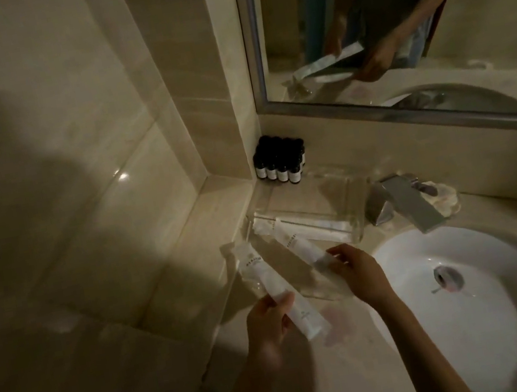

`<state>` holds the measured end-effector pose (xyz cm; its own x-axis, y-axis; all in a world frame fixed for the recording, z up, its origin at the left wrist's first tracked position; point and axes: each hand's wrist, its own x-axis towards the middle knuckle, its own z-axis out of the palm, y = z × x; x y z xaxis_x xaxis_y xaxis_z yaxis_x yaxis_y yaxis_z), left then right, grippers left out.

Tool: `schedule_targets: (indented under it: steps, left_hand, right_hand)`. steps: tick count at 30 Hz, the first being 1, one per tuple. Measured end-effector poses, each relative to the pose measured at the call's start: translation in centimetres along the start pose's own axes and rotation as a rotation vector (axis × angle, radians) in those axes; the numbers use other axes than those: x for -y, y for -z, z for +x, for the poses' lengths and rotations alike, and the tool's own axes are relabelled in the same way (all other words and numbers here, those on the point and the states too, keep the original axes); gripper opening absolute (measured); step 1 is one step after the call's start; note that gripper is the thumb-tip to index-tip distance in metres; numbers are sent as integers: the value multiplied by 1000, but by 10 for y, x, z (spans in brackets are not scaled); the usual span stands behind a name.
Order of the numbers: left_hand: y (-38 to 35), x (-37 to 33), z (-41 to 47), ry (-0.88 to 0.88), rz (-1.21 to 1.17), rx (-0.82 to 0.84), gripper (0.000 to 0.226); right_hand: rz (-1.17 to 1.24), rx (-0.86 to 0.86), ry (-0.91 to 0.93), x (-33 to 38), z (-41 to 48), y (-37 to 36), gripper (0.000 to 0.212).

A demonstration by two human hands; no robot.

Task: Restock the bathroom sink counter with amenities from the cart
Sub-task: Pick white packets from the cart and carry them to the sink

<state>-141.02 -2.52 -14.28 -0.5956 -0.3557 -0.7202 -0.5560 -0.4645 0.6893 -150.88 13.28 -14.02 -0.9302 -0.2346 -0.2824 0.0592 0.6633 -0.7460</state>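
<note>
Beige tile walls fill the left half of the view, dim and crossed by a broad shadow, so grout lines and one small glint are all that read clearly. At upper right the mirror is cut off by the frame edges. Its reflection shows only a torso, arms and pale packets, all blurred.

The stone counter runs from the corner toward the camera, its near part lost in darkness. The white basin is sunk in the counter and cropped at the right edge, with a metal drain at its middle. A clear tray sits left of the basin, its walls hard to trace against the stone. The square metal faucet stands just right of the tray. A clear dish lies behind the faucet, its contents too blurred to tell. Small dark bottles with pale labels cluster in the back corner, and the rear ones hide behind the front row.

One long white packet lies flat along the tray's near wall. A second packet, slim and white with faint unreadable print, is in the left hand, which has thumb and fingers wrapped round its lower half. The right hand pinches the near end of a third packet between its fingertips, and the far end of this packet reaches over the tray's near left corner. Whether it touches the tray cannot be told.
</note>
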Motion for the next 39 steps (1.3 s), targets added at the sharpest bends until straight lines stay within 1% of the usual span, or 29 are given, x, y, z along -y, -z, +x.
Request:
schedule_targets:
  steps: [2, 5, 7, 10, 13, 15, 19, 21, 22, 23, 24, 26, 27, 28, 30, 33, 35, 38, 39]
  left_hand:
    - [-2, -4, 12, 18, 53, -1, 23]
    - [-7, -7, 26, -7, 186, 15, 23]
    - [-8, -5, 31, 3, 163, 21, 22]
    - [-10, -2, 40, 15, 96, 29, 20]
    - [-11, -2, 47, 52, 26, 18, 14]
    - [-13, 0, 49, 81, -6, 21, 14]
    - [-14, 5, 52, 61, 21, 18, 19]
    - [-15, 4, 52, 39, 49, 16, 19]
    - [-15, 3, 53, 45, 53, 8, 17]
    - [-15, 3, 54, 65, 46, 3, 17]
    - [-14, 3, 57, 86, 50, 9, 18]
    - [-14, 3, 60, 106, 64, 14, 17]
    - [-13, 4, 62, 109, 65, 12, 18]
    - [-12, 6, 64, 113, 68, 14, 23]
    - [-11, 8, 63, 109, 47, 10, 25]
    - [-8, 9, 58, 59, -14, 14, 17]
    - [-7, 9, 56, 38, -26, 15, 18]
    - [-8, 11, 57, 47, -33, 16, 22]
    - [-8, 11, 58, 52, -30, 20, 22]
  right_hand:
    - [-113, 37, 36, 0, 29, 0, 22]
    - [-246, 151, 98, -2, 70, -7, 24]
    - [-316, 207, 133, -4, 87, -14, 26]
    - [-391, 217, 177, -12, 103, -25, 27]
    - [-353, 130, 246, -24, 104, -36, 27]
    - [-300, 36, 297, -35, 100, -42, 26]
    - [-290, -180, 413, -49, 92, -52, 28]
    - [-303, -223, 464, -48, 82, -55, 27]
    - [-314, -209, 486, -48, 77, -57, 30]
    - [-315, -160, 486, -46, 72, -59, 32]
    - [-307, -87, 478, -46, 68, -63, 35]
    - [-304, 86, 451, -50, 62, -69, 48]
    - [-260, 168, 386, -52, 59, -70, 51]
    - [-187, 202, 316, -54, 57, -70, 49]
    - [-87, 187, 296, -58, 56, -67, 42]
    - [-222, 175, 436, -61, 63, -57, 37]
    - [-246, 193, 480, -57, 70, -49, 32]
    - [-281, 218, 503, -52, 78, -40, 34]
    - [-270, 248, 481, -53, 80, -39, 39]
